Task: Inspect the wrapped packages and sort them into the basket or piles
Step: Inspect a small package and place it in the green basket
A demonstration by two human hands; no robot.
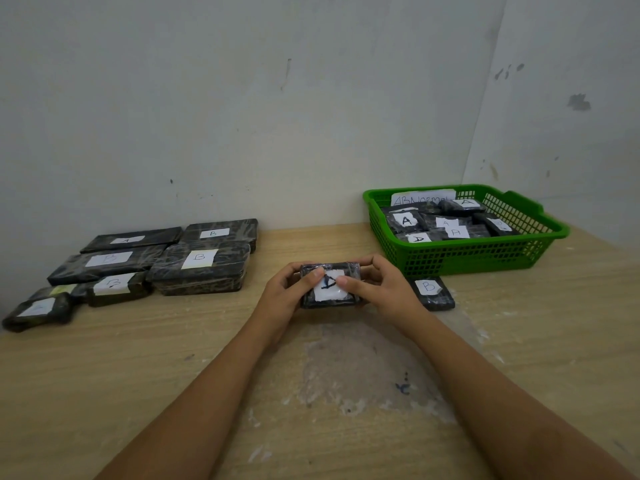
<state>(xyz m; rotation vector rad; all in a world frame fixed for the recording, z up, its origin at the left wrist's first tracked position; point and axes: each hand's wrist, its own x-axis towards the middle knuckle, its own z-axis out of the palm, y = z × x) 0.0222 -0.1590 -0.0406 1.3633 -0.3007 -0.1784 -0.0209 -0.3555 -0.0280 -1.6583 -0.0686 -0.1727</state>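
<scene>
Head view: "ABNormal" basket card (423, 198)

Just a light wood table (138, 375) shoved into a corner, big scuffed whitish patch (360, 368) worn into the middle near the front edge, little blue ink mark (402, 388) on it. White walls (242, 98) behind, kinda stained and chipped.
</scene>
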